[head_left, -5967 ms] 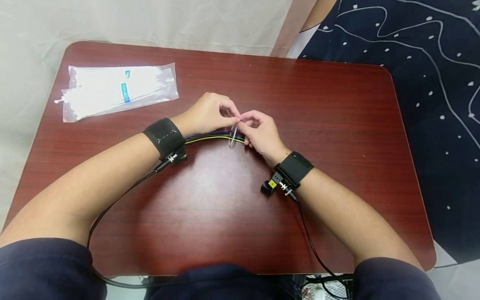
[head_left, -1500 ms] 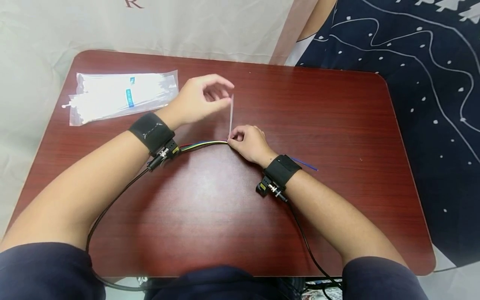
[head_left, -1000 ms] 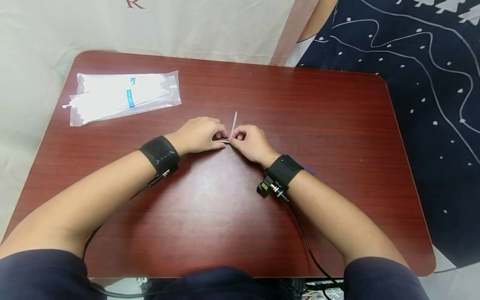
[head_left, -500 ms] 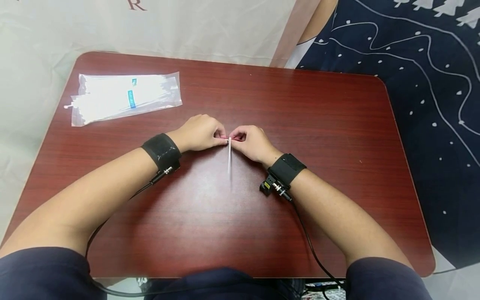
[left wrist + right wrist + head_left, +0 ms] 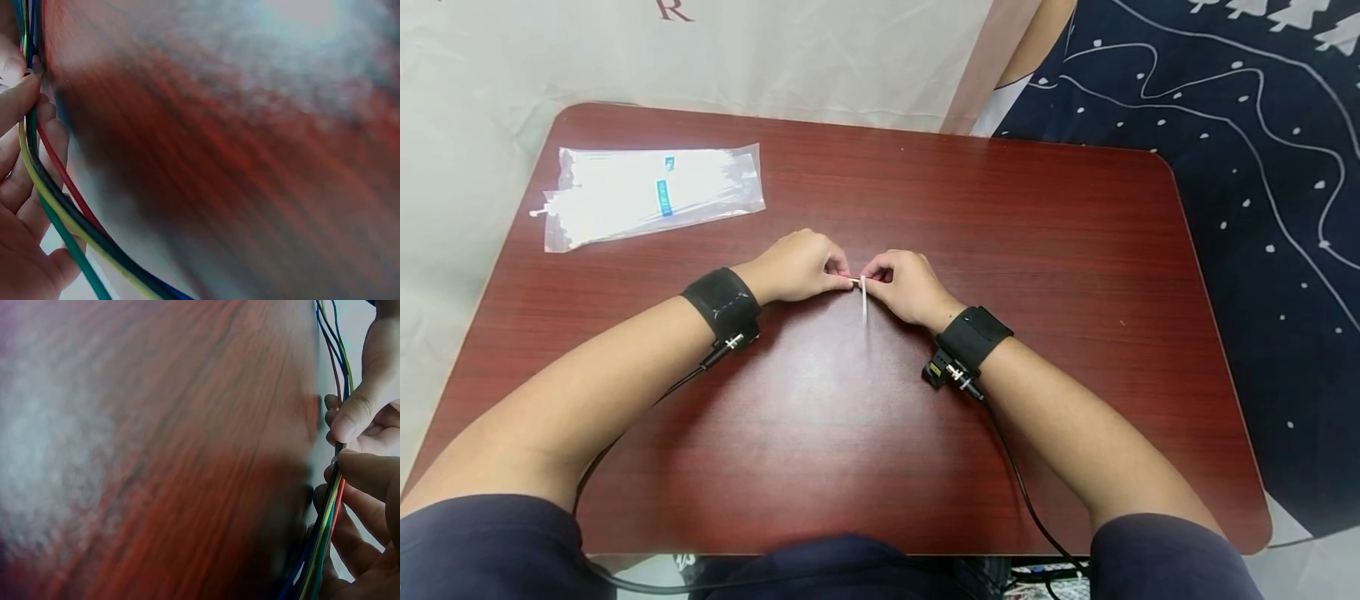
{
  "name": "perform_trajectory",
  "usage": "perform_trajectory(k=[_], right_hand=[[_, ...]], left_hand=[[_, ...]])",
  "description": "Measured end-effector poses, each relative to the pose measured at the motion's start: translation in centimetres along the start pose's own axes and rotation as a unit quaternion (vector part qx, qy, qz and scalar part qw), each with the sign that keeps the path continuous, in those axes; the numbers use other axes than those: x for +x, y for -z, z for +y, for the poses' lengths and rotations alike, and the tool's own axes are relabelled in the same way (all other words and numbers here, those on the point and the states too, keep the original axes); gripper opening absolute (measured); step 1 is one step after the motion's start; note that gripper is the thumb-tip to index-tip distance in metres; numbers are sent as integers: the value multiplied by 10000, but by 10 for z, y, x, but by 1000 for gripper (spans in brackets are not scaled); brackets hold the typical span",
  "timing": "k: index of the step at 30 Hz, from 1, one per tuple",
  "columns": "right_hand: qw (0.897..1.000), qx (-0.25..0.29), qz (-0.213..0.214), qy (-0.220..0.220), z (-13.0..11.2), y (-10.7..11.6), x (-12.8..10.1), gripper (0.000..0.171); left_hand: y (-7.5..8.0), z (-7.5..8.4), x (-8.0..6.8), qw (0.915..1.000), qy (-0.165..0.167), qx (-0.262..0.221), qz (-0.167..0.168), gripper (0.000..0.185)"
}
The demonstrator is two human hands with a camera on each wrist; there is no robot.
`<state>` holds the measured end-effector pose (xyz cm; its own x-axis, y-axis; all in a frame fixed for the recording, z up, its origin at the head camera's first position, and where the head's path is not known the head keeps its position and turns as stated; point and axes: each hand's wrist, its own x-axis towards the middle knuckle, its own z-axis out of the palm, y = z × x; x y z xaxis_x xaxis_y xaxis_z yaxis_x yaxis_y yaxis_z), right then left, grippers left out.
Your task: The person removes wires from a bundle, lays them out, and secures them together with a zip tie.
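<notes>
A bundle of coloured wires, red, yellow, green, blue and black, runs between both hands; the wires trail past the left palm in the left wrist view. My left hand pinches the bundle between thumb and fingers. Close beside it, my right hand pinches the same wires, the fingertips of the two hands nearly touching. From the pinch point a white cable tie juts toward the body. Its head and any loop around the wires are mostly hidden by the fingers.
A clear plastic bag of white cable ties lies at the table's back left, one tie end poking out. The reddish-brown table has rounded corners. Black camera cables run from both wristbands toward the body.
My left hand has come down from the raised tie tail to the wires beside my right hand. The tie tail has swung from pointing up to pointing toward the body.
</notes>
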<state>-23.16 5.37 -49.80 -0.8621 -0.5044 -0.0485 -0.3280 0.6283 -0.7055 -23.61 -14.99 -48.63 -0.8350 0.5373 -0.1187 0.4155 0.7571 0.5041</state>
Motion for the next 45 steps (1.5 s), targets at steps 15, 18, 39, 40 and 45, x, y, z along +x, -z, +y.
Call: perform_trajectory(k=[15,18,39,40,45], right_hand=[[9994,-253,-2,217,6,7,-5,6],[9992,-317,-31,240,7,10,-6,5],[9980,-568,-143,-235,17,25,-17,9],[9979,-580,-114,-281,19,26,-18,9],[9973,-628,-31,-366,24,33,-21,10]], left_hand=[[-3,-2,0,9988,20,-488,-98,15],[-2,-2,-1,9983,60,-572,-100,14],[4,-12,-8,9972,310,-676,1,14],[4,-14,-9,9971,377,-654,50,14],[7,-24,-13,9961,611,-608,208,14]])
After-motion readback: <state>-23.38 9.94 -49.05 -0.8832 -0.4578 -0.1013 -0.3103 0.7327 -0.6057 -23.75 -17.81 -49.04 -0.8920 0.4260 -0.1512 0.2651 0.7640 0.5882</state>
